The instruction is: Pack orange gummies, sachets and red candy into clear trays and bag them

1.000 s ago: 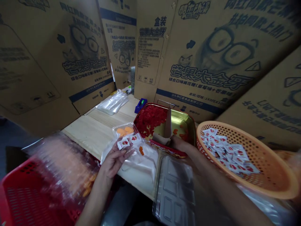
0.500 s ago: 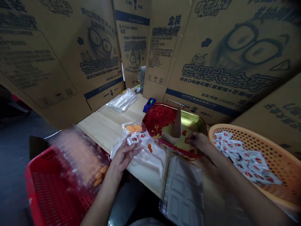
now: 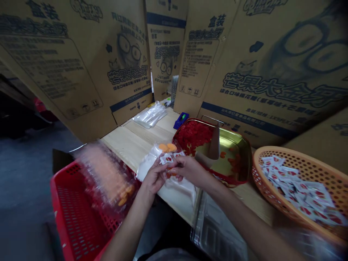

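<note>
My left hand (image 3: 154,177) is closed on the near left edge of a clear plastic pack (image 3: 161,154). Orange discs (image 3: 168,147) lie at the pack's far end, and two small white-and-red sachets (image 3: 166,158) sit in its middle. Over the pack's near part, my right hand (image 3: 187,168) has its fingertips pinched together. Small orange-red pieces (image 3: 170,174) show beneath those fingers; whatever they pinch is hidden. White plastic bags (image 3: 145,165) lie under the pack on the wooden table (image 3: 119,143).
A gold-lined red tin (image 3: 236,145) holds red bits and orange pieces, with a cardboard divider (image 3: 214,145). An orange basket (image 3: 272,150) of sachets stands right. Clear trays (image 3: 214,221) lie at the front edge. A red crate (image 3: 70,221) with bagged orange discs (image 3: 108,174) is left. Cardboard walls (image 3: 130,72) surround the table.
My right hand has moved left from the tin to the pack in my left hand. The whole view has shifted, so things appear farther right.
</note>
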The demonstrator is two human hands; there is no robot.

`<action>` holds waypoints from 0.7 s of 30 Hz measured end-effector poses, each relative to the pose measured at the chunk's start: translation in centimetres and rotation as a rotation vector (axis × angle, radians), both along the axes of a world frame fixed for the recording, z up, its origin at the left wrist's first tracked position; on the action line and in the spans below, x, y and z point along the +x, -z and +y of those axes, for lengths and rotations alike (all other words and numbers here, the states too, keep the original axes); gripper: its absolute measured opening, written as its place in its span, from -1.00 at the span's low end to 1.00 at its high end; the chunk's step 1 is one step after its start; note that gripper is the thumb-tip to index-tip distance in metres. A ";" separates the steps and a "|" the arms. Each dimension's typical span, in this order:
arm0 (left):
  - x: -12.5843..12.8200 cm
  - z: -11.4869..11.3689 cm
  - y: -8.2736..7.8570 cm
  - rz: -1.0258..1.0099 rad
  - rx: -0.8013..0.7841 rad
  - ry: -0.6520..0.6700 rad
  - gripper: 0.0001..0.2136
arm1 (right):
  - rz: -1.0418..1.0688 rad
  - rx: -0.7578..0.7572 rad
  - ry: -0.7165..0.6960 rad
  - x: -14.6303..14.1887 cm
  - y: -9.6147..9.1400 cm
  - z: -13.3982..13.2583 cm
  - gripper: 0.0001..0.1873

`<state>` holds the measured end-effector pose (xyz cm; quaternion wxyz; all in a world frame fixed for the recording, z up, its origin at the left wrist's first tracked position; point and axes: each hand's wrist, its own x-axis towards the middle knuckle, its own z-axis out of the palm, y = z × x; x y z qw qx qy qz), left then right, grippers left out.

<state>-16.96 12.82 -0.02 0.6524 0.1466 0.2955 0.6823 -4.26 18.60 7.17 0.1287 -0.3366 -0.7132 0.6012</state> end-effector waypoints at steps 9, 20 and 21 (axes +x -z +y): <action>-0.4 -0.1 0.3 -0.009 0.072 0.036 -0.56 | -0.057 0.071 -0.017 -0.4 0.1 0.4 -0.89; -1.3 -0.4 -0.1 -0.063 -0.005 -0.023 -0.50 | 0.073 0.347 0.294 2.6 -1.5 3.5 -0.79; -1.5 -0.6 -0.1 -0.066 -0.018 -0.031 -0.50 | 0.050 0.474 0.369 3.5 -1.7 4.8 -0.76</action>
